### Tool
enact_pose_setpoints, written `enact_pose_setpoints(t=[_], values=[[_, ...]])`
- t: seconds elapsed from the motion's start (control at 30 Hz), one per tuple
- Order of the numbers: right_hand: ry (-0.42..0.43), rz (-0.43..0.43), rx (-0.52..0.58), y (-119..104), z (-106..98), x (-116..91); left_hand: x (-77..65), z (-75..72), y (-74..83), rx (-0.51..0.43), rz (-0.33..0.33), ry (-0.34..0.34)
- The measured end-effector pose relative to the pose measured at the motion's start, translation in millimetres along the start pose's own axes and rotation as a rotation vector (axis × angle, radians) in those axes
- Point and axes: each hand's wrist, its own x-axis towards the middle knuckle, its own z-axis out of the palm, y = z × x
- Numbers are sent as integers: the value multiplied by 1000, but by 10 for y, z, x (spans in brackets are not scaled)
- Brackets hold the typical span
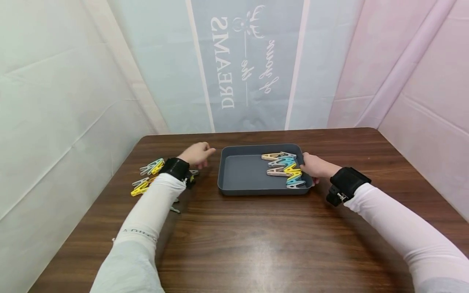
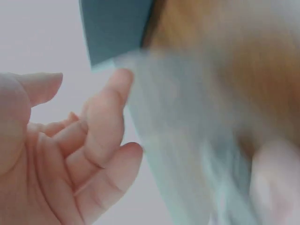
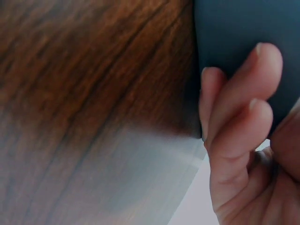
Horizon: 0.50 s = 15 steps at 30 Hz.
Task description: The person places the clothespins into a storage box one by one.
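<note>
A dark grey rectangular tray point(image 1: 243, 173) lies on the table. Along its right side sit several clothespins point(image 1: 292, 167) in yellow, blue, beige and grey, laid in an overlapping column. My right hand point(image 1: 316, 166) grips the tray's right wall; in the right wrist view its fingers point(image 3: 239, 117) lie against the outside of the tray point(image 3: 225, 28). Just left of the tray, apart from it, is my left hand point(image 1: 196, 154). Its fingers point(image 2: 101, 126) are loosely bent with nothing between them in the left wrist view.
Loose clothespins point(image 1: 141, 187) in yellow, orange, grey and green lie on the table's left side, partly hidden by my left forearm. The brown wooden table point(image 1: 234, 240) reaches back to a printed cloth point(image 1: 249, 110). White cloth walls point(image 1: 73, 122) stand at both sides.
</note>
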Motion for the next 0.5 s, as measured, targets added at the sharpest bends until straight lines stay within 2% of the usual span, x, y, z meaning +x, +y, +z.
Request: enact_pose_setpoints(t=[0.1,0.2,0.27,0.33,0.5], values=[[-15,14,5,6,4,14,-93,-224,-225,162,7,121],[-13,14,2,5,-7,14,-183,-389,-431,312,-8,186],[-7,7,-5,-1,-16,10,-226,-449,-538,361,-31,182],[-4,-2,-14,-15,-20,3,-247,-470,-623,380,-48,141],[-14,-7,-19,-47,3,-7,-245,-403,-736,434,-66,85]])
